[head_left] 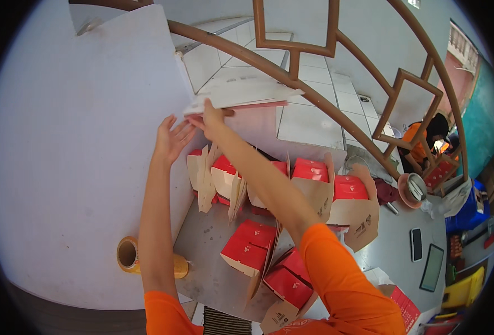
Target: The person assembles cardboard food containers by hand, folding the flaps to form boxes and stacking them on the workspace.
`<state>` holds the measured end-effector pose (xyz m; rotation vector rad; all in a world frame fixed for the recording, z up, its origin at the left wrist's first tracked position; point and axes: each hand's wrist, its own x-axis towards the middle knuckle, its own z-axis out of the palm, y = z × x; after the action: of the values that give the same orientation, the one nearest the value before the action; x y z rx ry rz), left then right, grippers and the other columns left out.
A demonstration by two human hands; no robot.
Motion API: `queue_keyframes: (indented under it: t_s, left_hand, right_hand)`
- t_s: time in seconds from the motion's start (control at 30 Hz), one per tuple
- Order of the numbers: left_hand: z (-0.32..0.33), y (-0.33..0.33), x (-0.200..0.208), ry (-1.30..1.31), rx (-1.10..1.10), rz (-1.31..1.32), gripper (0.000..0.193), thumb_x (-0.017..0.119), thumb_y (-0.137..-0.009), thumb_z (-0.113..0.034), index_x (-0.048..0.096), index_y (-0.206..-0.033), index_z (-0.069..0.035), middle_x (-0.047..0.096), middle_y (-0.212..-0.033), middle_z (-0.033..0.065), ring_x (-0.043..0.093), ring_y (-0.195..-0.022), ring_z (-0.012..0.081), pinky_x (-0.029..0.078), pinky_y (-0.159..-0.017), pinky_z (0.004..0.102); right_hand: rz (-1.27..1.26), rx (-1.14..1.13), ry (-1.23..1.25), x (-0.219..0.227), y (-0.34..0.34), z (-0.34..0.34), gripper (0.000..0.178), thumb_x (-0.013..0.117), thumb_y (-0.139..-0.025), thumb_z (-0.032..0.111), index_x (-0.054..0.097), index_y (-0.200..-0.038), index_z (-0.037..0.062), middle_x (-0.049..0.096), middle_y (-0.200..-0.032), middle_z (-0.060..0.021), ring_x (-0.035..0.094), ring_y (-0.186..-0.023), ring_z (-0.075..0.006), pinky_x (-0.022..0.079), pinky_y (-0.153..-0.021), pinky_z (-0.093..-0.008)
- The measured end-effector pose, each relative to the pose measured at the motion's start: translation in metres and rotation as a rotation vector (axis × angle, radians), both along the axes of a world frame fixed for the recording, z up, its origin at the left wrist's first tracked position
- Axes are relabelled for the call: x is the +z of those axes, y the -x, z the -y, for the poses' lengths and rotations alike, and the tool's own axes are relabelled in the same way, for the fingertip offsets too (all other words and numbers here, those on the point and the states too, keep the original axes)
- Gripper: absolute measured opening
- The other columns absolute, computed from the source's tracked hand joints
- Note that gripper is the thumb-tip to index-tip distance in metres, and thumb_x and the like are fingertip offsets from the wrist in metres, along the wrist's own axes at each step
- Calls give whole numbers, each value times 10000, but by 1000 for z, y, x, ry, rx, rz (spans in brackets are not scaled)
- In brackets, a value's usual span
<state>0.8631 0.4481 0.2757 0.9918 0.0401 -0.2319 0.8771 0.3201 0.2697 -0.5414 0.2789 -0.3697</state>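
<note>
A stack of flat white and red sheets [252,94], which look like unfolded cardboard, is at the tiled stair ledge beyond the table. My right hand [212,121] grips its near left corner, thumb on top. Close beside it, my left hand [173,139] has its fingers spread and holds nothing; whether a fingertip touches the stack's corner I cannot tell. Beneath my arms, several red and cream cardboard boxes [249,245] with brown flaps stand on the grey table [202,245]. My right forearm hides part of the back row.
Brown metal railing [297,64] crosses above the tiled steps. A white wall [85,156] bounds the left, with tape rolls [181,266] beside it. On the right are a bowl [415,187], a phone [416,244] and a tablet [432,268]. A person in orange [413,137] sits beyond the railing.
</note>
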Motion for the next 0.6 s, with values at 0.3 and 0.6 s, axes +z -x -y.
queue_keyframes:
  t_s: [0.3,0.6]
  left_hand:
    - [-47,126,-27,-265,-243,209,543,434,-997,-334,341,-1479,-102,372,-1491,168,442,-1320,273,369,-1082,400]
    - [-178,282,-172,-153,132,-10,462,484,-995,-355,457,-1374,-92,536,-1323,87,542,-1078,129,443,-902,291]
  right_hand:
    - [-137,856,397,-97,4,75,791,688,-877,295,226,-1458,23,266,-1440,-294,522,-1145,-494,521,-937,-506]
    - [227,707,705,-28,308,222,455,453,-1018,309,411,-1404,69,594,-1256,-187,611,-1125,-273,484,-984,-403]
